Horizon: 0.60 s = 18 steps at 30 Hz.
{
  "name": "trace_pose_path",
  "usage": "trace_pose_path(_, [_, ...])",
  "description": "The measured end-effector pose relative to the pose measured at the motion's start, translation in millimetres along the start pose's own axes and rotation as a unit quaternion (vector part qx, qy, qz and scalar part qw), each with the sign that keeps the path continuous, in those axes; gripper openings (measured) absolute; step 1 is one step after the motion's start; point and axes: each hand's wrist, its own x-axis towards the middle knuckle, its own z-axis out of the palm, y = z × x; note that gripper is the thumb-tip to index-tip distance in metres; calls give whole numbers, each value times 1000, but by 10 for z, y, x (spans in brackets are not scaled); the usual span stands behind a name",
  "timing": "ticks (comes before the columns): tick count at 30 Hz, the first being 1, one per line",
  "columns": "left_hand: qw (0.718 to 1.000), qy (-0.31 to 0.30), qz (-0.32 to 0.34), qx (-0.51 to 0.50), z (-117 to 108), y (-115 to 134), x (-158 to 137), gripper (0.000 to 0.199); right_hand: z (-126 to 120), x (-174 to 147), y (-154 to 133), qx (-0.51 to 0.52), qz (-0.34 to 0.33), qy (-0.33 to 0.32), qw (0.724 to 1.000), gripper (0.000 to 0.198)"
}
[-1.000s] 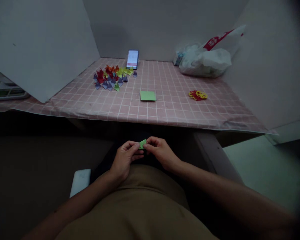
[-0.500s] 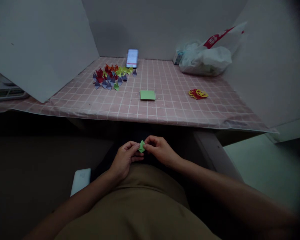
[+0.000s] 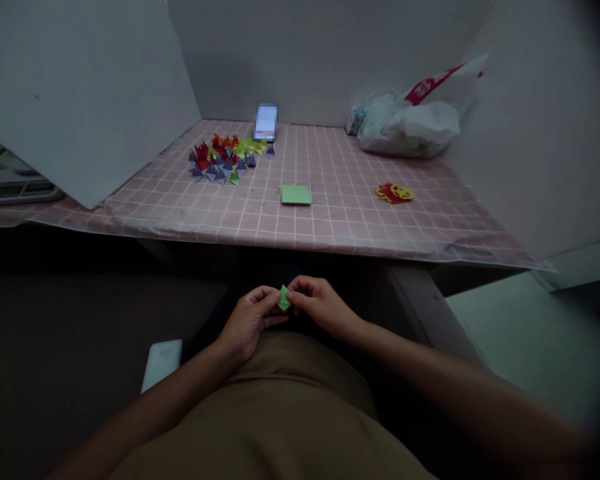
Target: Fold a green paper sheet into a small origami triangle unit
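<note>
A small green folded paper (image 3: 284, 299), diamond-shaped with a crease across it, is held over my lap between both hands. My left hand (image 3: 250, 320) pinches its left side between thumb and fingers, with the lower fingers stretched beneath. On the other side, my right hand (image 3: 320, 303) grips the right edge with thumb and bent fingers. A stack of green square paper (image 3: 296, 195) lies on the table ahead. Folded paper cranes (image 3: 220, 159) in red, orange, yellow, purple and green stand grouped at the table's left.
A lit phone (image 3: 266, 123) leans at the back of the pink checked tablecloth (image 3: 340, 223). White plastic bags (image 3: 410, 127) and a red and yellow bundle (image 3: 395, 193) are to the right. A white device (image 3: 163, 363) rests beside my left forearm.
The camera view has tilted slightly, so the table sits a little lower in the picture. Both hands keep hold of the green paper in nearly the same pose.
</note>
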Motion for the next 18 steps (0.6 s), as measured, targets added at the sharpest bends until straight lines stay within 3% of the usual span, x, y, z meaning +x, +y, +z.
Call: trace_pose_path(18, [1000,3,-1,16,-8,-7,-7,23,1,-18,13,5,-1,-21,1000,18])
